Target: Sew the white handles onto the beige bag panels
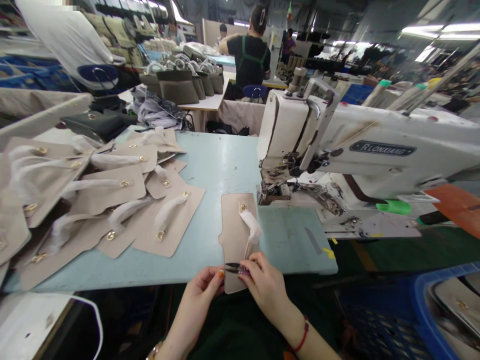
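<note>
A beige bag panel [234, 220] lies on the pale blue table, its near end at the table's front edge. A handle [253, 227] wrapped in white film is fixed to it by a gold ring fitting. My right hand [264, 280] is closed around small thread snips [233, 268], whose dark blades point left across the panel's near end. Thumb and fingers of my left hand [206, 287] pinch at the panel's left edge, beside the blade tips. Whether a thread is between those fingers is too small to tell.
Many similar beige panels with wrapped handles [168, 220] overlap on the table's left. A white sewing machine [360, 135] stands at the right. A blue crate [420, 300] is at lower right. Olive bags [180, 85] and a person in black [249, 57] are beyond.
</note>
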`<control>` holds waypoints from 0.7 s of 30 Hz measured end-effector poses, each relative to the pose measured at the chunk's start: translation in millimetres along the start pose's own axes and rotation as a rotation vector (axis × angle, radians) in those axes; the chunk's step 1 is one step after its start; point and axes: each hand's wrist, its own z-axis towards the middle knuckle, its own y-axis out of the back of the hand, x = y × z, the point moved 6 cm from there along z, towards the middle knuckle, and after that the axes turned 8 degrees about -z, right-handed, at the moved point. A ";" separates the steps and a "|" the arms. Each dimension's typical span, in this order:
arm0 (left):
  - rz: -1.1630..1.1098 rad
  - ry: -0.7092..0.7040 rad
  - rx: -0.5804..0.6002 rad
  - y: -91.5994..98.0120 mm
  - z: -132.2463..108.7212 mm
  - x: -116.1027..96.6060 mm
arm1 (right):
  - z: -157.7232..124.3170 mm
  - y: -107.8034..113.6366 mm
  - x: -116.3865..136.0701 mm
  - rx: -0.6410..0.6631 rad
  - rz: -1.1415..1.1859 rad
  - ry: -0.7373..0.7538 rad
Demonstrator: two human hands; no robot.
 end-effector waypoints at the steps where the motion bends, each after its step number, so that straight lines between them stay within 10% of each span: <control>1: 0.002 -0.002 0.008 -0.3 0.2 0.4 | 0.6 0.2 0.1 0.000 0.004 -0.008; 21: 0.032 -0.057 0.043 -7.8 -2.0 -8.6 | 0.8 2.3 -0.8 -0.084 0.063 0.052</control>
